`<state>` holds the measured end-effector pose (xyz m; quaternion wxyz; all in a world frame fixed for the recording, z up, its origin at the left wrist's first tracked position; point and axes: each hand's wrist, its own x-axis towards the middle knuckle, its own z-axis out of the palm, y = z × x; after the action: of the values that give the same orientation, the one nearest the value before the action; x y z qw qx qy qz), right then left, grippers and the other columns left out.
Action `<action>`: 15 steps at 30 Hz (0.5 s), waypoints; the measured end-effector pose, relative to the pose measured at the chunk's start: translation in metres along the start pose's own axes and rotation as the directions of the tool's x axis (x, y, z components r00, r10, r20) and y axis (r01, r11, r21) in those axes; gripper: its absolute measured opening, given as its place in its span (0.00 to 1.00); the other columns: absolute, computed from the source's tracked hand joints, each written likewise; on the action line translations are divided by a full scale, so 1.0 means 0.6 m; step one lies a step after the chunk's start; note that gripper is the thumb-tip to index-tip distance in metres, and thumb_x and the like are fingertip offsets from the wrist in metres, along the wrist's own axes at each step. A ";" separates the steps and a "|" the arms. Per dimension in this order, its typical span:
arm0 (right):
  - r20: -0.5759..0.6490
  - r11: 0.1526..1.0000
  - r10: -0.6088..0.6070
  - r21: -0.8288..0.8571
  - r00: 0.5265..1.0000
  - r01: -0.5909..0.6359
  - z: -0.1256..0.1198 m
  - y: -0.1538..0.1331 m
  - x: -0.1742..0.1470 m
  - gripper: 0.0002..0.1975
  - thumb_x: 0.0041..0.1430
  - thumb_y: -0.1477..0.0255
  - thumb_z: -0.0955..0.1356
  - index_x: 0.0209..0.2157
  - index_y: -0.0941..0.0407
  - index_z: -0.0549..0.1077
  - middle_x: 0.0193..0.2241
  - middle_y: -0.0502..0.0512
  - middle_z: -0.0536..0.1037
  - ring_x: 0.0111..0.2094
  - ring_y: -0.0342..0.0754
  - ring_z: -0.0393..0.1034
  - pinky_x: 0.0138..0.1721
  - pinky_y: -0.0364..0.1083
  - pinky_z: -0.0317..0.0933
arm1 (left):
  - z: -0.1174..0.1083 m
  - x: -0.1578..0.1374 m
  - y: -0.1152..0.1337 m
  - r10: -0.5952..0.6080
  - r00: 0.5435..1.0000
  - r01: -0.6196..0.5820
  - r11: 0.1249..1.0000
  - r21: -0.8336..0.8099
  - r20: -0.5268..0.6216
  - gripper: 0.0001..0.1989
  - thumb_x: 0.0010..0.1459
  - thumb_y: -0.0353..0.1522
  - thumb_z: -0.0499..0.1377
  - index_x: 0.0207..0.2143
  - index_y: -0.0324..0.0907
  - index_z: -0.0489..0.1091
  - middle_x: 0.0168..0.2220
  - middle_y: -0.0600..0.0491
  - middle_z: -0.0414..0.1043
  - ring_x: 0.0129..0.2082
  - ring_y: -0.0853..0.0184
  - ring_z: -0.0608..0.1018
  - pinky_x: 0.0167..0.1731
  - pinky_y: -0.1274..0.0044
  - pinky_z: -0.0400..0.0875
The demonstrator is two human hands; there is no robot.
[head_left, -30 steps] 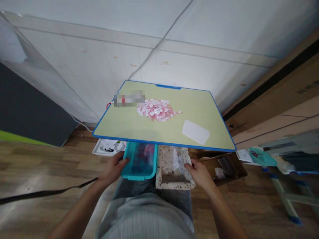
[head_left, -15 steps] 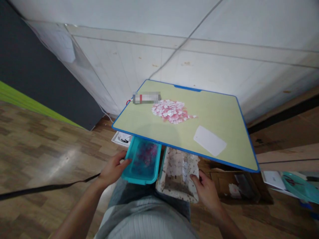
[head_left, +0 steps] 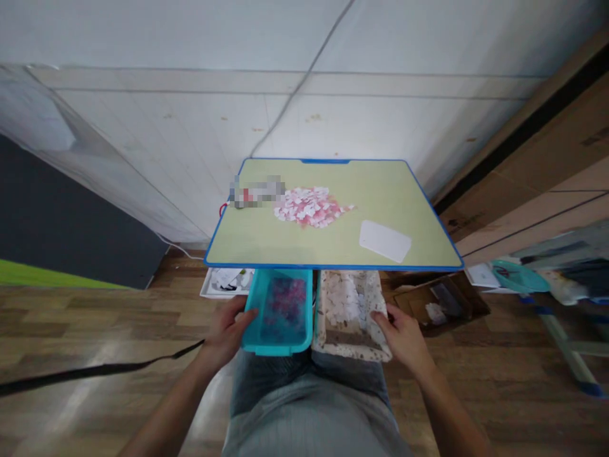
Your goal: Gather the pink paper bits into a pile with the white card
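My left hand [head_left: 233,327] grips the left rim of a teal plastic tub [head_left: 278,350], thumb over the edge. Small pink and purple bits, too blurred to name, lie inside it. My right hand [head_left: 399,330] is closed on the right rim of a stained, speckled whitish tray [head_left: 349,351], which holds rows of small pale pieces. Both containers sit side by side over my thighs, their far ends under the front edge of a yellow-green tabletop [head_left: 266,244] with a blue border. On it lies a pile of pink and white petal-like pieces [head_left: 309,206].
A white card [head_left: 385,240] lies on the tabletop's right side, and a blurred-out object [head_left: 259,192] at its left. Below are a white box [head_left: 223,282] and an open cardboard box [head_left: 428,311]. A teal basin [head_left: 521,277] stands at right; a white wall [head_left: 190,127] rises behind.
My view has turned to the right, so the tabletop now appears level and more of the right side shows. Both hands keep their hold on the two containers.
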<state>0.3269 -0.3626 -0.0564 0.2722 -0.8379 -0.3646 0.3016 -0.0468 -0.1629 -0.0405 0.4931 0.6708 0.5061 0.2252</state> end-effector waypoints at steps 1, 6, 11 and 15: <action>-0.002 1.000 -0.007 -0.014 1.000 0.007 0.000 -0.002 0.002 0.21 0.62 0.54 0.64 0.42 0.54 0.81 0.33 0.56 0.84 0.34 0.56 0.79 0.38 0.48 0.64 | -0.002 0.000 0.001 0.008 1.000 -0.008 1.000 0.003 0.016 0.19 0.61 0.45 0.62 0.45 0.41 0.78 0.46 0.47 0.79 0.47 0.55 0.79 0.51 0.66 0.73; 0.031 0.999 -0.015 -0.042 0.999 0.017 0.001 -0.007 0.008 0.21 0.63 0.54 0.63 0.40 0.54 0.80 0.33 0.56 0.84 0.35 0.56 0.79 0.38 0.48 0.63 | -0.013 0.003 0.006 0.055 0.998 -0.056 0.998 0.033 0.010 0.16 0.62 0.42 0.60 0.44 0.41 0.78 0.45 0.48 0.77 0.48 0.56 0.77 0.53 0.65 0.70; 0.049 1.000 -0.005 -0.030 0.999 0.006 0.005 -0.010 0.009 0.22 0.64 0.53 0.63 0.41 0.54 0.80 0.32 0.56 0.84 0.35 0.56 0.79 0.38 0.48 0.64 | -0.011 0.004 0.006 0.060 0.998 -0.060 0.996 0.058 0.012 0.15 0.63 0.42 0.60 0.45 0.42 0.77 0.47 0.48 0.76 0.49 0.56 0.77 0.54 0.65 0.69; 0.056 0.999 -0.023 -0.030 0.998 0.024 0.007 -0.009 0.014 0.21 0.65 0.53 0.63 0.38 0.54 0.79 0.30 0.56 0.83 0.34 0.56 0.78 0.37 0.48 0.63 | 0.001 0.005 0.003 0.099 0.995 -0.098 0.990 0.104 0.001 0.15 0.64 0.42 0.59 0.44 0.43 0.77 0.48 0.48 0.76 0.51 0.57 0.76 0.54 0.67 0.69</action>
<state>0.3258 -0.3520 -0.0581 0.2526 -0.8288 -0.3865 0.3162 -0.0443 -0.1603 -0.0398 0.4447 0.7194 0.4843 0.2238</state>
